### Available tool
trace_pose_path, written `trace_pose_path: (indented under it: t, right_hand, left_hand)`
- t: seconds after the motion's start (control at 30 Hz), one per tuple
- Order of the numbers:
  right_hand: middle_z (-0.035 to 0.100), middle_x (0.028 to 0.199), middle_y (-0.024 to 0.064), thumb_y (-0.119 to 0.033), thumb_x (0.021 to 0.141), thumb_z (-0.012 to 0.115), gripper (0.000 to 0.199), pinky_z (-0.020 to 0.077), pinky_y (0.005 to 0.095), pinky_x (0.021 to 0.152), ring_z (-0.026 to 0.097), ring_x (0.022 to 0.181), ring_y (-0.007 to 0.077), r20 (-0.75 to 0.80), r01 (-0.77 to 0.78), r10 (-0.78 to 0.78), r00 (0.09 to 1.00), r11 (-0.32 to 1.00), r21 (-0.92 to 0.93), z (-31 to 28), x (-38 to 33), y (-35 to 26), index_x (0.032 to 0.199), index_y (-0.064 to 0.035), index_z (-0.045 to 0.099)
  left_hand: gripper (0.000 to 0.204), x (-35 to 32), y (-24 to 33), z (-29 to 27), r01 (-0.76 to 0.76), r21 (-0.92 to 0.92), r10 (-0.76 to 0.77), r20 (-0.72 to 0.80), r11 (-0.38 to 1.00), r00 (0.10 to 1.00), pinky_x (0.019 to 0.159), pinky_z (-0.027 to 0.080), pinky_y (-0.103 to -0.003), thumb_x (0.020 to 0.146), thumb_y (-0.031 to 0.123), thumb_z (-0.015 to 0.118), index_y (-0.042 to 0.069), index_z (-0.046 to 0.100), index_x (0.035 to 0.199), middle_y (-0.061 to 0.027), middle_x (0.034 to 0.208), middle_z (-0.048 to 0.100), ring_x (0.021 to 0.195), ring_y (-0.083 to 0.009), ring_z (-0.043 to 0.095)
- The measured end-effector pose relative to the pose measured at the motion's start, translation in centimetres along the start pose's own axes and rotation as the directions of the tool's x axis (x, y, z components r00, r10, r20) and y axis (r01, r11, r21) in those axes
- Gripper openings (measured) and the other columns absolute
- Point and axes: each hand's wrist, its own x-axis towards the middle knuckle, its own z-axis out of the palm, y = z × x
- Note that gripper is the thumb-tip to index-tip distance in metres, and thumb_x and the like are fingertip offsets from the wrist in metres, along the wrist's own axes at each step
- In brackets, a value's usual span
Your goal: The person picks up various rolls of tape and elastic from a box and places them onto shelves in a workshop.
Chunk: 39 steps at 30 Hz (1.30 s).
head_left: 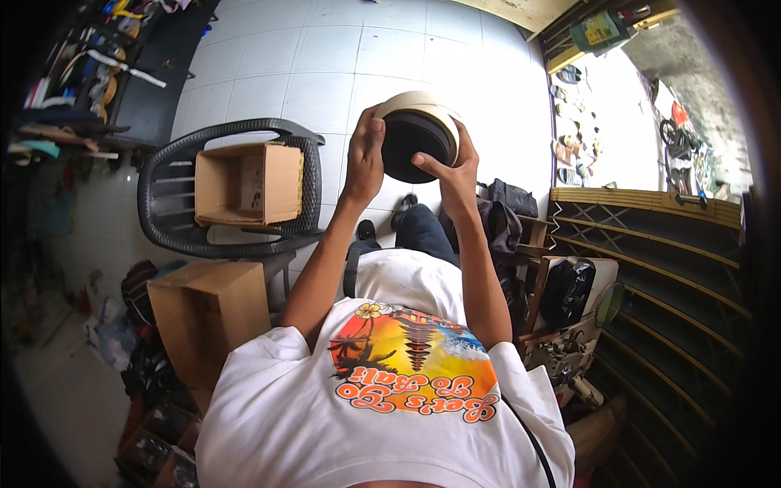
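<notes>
Out in front of me, both hands hold a black roll of strap or tape (407, 146) together with a cream roll (416, 101) that shows behind and around its far edge. My left hand (368, 159) grips the rolls from the left, its thumb up along the side. From the right, my right hand (457, 167) closes round the edge, with the thumb pressed across the face of the black roll. The fingers behind the rolls are mostly hidden.
To the left stands a dark plastic chair (154, 191) with an open cardboard box (281, 183) on its seat. A larger box (207, 281) is nearer me. Bags (512, 199) sit to the right by wooden slats (651, 236). A cluttered dark table (154, 98) is far left.
</notes>
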Motion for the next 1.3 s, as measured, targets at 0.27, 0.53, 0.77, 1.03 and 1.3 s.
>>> trace_pose_path:
  t: [0.27,0.53,0.77,1.03,1.3]
  right_hand:
    - [0.062,0.108,0.0156,-0.025,0.079,0.077,0.063,0.0486,0.0329,0.089,0.061,0.099,0.0221,-0.148,0.099,-0.109,0.983,0.993,-0.069,-3.9,17.8,-0.6,0.129,0.001,0.05]
    - [0.068,0.103,0.013,-0.025,0.077,0.075,0.048,0.0472,0.0337,0.091,0.064,0.097,0.0215,0.403,-0.058,0.154,0.902,0.969,-0.241,-4.1,39.8,-5.1,0.115,0.0013,0.063]
    - [0.067,0.108,0.0138,-0.04,0.081,0.072,0.059,0.045,0.0331,0.094,0.062,0.103,0.0243,0.524,-0.108,0.306,0.795,0.921,-0.373,7.1,57.4,-2.1,0.12,0.0022,0.058]
    - [0.051,0.138,0.0161,-0.045,0.089,0.06,0.053,0.0381,0.0402,0.107,0.05,0.125,0.0368,0.75,0.441,0.017,0.661,0.8,-0.407,21.6,75.9,0.3,0.127,-0.0077,0.058]
    - [0.07,0.099,0.0166,-0.036,0.096,0.055,0.041,0.0503,0.033,0.085,0.066,0.094,0.022,0.646,0.153,0.193,0.739,0.885,-0.439,26.8,90.3,1.0,0.114,0.0002,0.067]
  left_hand:
    - [0.061,17.3,-4.0,5.8,0.218,0.045,-0.223,0.2,0.975,0.954,0.103,0.033,-0.03,0.103,0.051,0.031,-0.001,0.046,0.131,-0.0123,0.126,0.051,0.118,-0.0172,0.046]
    - [0.053,34.7,-5.1,5.7,0.26,0.101,-0.277,0.223,0.96,0.935,0.102,0.035,-0.031,0.104,0.044,0.035,0.0,0.049,0.128,-0.0113,0.122,0.056,0.116,-0.0177,0.048]
    - [0.054,47.8,-8.1,-1.2,0.353,0.08,-0.326,-0.242,0.932,0.914,0.096,0.039,-0.031,0.096,0.048,0.052,0.0,0.06,0.118,-0.0103,0.11,0.062,0.107,-0.0194,0.054]
    - [0.051,64.3,-9.4,-14.4,0.369,0.099,-0.35,-0.171,0.924,0.921,0.089,0.039,-0.029,0.096,0.049,0.051,0.001,0.063,0.108,-0.0042,0.098,0.06,0.095,-0.0143,0.052]
    - [0.06,81.3,-11.1,-18.5,0.421,0.175,-0.381,-0.222,0.89,0.898,0.095,0.041,-0.032,0.093,0.053,0.053,-0.002,0.059,0.116,-0.0116,0.11,0.062,0.108,-0.0211,0.056]
